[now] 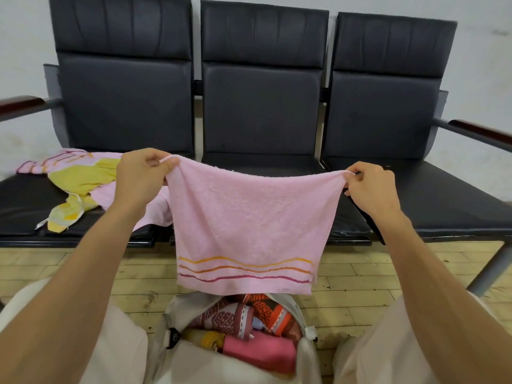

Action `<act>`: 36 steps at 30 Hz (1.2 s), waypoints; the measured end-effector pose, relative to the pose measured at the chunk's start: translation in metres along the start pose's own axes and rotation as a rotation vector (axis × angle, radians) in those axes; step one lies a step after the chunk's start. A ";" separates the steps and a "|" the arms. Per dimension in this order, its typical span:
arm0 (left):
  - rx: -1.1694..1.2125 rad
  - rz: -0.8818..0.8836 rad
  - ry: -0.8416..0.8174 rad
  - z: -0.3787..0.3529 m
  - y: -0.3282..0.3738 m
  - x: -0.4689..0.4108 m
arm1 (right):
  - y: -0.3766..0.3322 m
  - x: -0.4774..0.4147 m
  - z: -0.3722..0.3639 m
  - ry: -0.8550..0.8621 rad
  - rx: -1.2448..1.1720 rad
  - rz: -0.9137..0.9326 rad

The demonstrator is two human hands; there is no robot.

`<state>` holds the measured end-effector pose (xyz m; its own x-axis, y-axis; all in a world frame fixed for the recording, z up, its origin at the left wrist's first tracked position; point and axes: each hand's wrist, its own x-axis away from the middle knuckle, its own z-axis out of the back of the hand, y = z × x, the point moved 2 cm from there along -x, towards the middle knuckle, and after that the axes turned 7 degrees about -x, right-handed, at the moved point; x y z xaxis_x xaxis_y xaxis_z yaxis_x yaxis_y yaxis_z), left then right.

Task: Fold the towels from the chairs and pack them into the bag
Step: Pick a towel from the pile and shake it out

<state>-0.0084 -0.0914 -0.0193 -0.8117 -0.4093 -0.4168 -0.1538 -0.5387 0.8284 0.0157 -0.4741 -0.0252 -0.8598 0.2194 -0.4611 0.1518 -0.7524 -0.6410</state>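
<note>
Facing the black chairs [263,106]. Pink towel [246,217] hangs spread in mid-air above the open bag [171,356], which is part-filled. Unfolded towels [80,176] are heaped on the left seat. My left hand [138,176] and right hand [371,184] each pinch a top corner. Folding step, I judge; next, bring the corners together to halve it.

pink towel [249,217] hanging spread | bag [194,361] open, part-filled | towels [80,176] heaped on chair [22,206]
</note>
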 end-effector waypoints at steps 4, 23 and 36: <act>0.102 0.098 -0.004 -0.002 -0.002 0.000 | -0.001 0.003 0.000 -0.128 -0.342 -0.203; -0.048 -0.017 0.154 0.001 0.001 0.001 | -0.006 0.008 -0.002 0.017 -0.945 -0.446; -0.138 -0.078 0.258 0.002 0.004 0.002 | -0.015 0.007 0.005 0.143 -0.057 0.126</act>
<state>-0.0118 -0.0928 -0.0165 -0.6278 -0.5266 -0.5732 -0.1177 -0.6637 0.7387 0.0054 -0.4640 -0.0154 -0.7550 0.2144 -0.6197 0.2848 -0.7440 -0.6044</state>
